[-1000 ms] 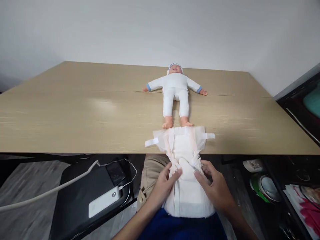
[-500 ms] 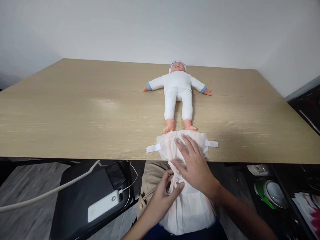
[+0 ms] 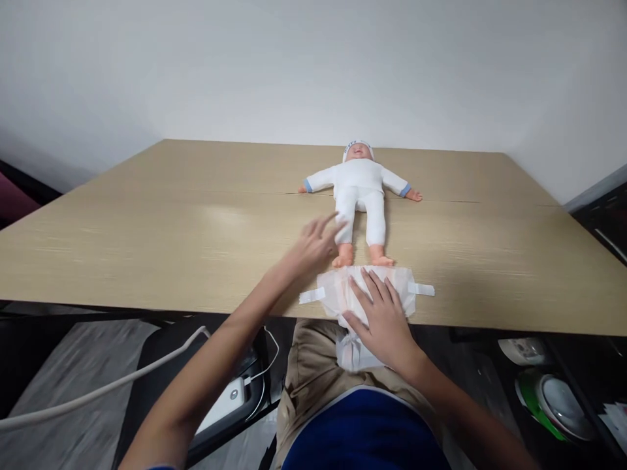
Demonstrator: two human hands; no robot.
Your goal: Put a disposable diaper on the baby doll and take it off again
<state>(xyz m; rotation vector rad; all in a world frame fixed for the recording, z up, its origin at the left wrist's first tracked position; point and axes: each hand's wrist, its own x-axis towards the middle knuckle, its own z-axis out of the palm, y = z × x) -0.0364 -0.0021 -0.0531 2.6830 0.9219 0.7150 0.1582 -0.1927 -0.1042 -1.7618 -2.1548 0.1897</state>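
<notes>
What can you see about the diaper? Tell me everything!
The diaper is white with faint pinkish tints, thin and soft-looking. Its far end lies spread on the table, right by the doll's feet, with a white tab sticking out at each side. The crumpled near end reaches past the table's edge. The right hand lies palm down on it, hiding part.

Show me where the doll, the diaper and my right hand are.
Doll (image 3: 359, 179), head view: front of its white top.
Diaper (image 3: 337, 292), head view: its spread-out end with the tabs.
Right hand (image 3: 385, 321), head view: back of the hand.
</notes>
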